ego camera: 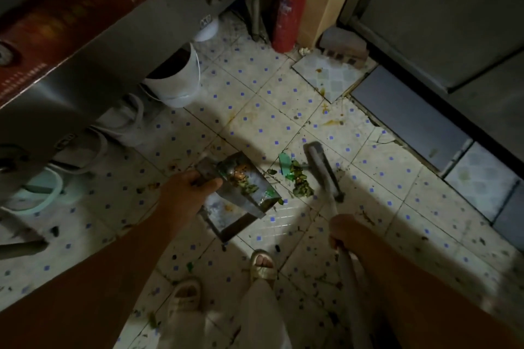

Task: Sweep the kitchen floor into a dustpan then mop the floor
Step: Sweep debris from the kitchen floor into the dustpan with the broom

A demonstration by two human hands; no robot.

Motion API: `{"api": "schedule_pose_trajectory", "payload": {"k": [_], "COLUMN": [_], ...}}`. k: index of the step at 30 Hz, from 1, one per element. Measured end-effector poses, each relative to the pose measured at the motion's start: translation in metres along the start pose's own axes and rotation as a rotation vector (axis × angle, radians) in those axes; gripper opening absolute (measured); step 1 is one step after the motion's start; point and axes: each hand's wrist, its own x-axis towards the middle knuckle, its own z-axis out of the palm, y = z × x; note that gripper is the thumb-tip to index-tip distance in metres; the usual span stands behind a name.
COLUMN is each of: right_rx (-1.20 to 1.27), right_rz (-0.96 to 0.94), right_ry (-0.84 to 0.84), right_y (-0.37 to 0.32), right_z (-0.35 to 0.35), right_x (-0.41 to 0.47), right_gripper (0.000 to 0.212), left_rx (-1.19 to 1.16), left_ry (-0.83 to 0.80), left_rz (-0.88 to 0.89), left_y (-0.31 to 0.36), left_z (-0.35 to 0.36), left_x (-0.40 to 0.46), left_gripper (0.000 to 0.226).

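My left hand grips the rear edge of a metal dustpan held low over the tiled floor. Green leaves and orange scraps lie in the pan. My right hand grips the grey handle of a broom, whose head stands on the floor just right of the pan. A small pile of green leaves and a green shard lies between the pan's mouth and the broom head. Dark crumbs are scattered over the tiles.
A steel counter runs along the left, with white buckets and a pale green basin beneath it. A red fire extinguisher stands at the back. A steel cabinet is on the right. My sandalled feet are below.
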Motion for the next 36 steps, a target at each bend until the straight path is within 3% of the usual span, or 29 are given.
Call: {"api": "schedule_pose_trajectory", "payload": {"k": [4,10,14,16,22,27,31,33,36], "right_rx": [-0.044,-0.07,-0.099,-0.043,-0.03,0.118,0.095,0.18,0.244], "right_rz": [0.085,0.026,-0.018,-0.013,-0.017,0.005,0.082,0.135,0.072], "right_ry": [-0.107,-0.137,-0.094,-0.101,-0.069,-0.024,-0.004,-0.06,-0.139], "right_y": [-0.003,-0.035,-0.044,-0.042,-0.022,-0.018,-0.031,-0.04,-0.048], "right_z": [0.055,0.118,0.138,0.141,0.145,0.141,0.162,0.175,0.19], "right_x": [-0.009,-0.046,-0.073,-0.085,-0.114,-0.116,-0.084,-0.077,-0.079], "right_gripper": [0.037,0.026,0.03,0.031,0.036,0.039,0.029,0.027,0.022], "left_rx": [0.005,0.017,-0.032,0.015,0.019,0.109,0.177,0.196,0.192], "left_ry": [-0.067,-0.166,-0.256,-0.276,-0.233,-0.24,-0.178,-0.159,-0.132], "left_rz": [0.042,0.142,0.174,0.204,0.164,0.174,0.194,0.172,0.17], "left_y": [-0.002,-0.025,-0.045,-0.055,-0.083,-0.107,-0.124,-0.129,-0.132], "left_z": [-0.015,-0.059,-0.085,-0.098,-0.115,-0.116,-0.111,-0.107,-0.1], "left_x": [0.002,0.009,0.011,0.01,0.015,0.03,0.043,0.046,0.047], "left_gripper": [0.035,0.02,0.052,0.042,0.022,0.031,0.034,0.034,0.024]}}
